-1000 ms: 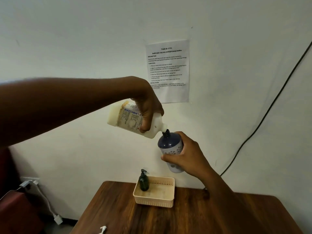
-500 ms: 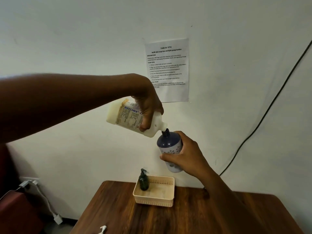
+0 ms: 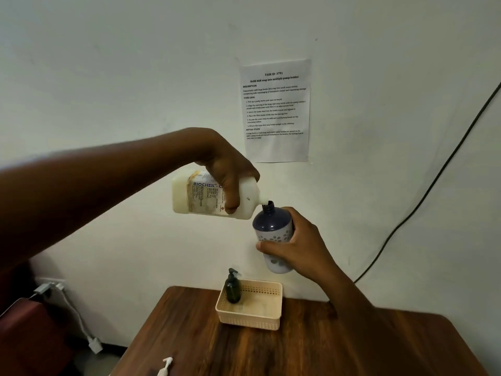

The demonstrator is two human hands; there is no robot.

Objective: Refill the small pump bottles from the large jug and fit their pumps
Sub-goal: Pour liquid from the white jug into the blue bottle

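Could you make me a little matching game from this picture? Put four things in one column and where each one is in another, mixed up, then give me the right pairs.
Things:
1. white jug
2. blue bottle
3. dark green bottle
4. white pump

Places:
A. standing in the cream basket
B. lying at the near edge of the table
C. tipped over, gripped by the left hand
D. held upright by the right hand

Pairs: 1-C, 2-D, 3-A, 4-B
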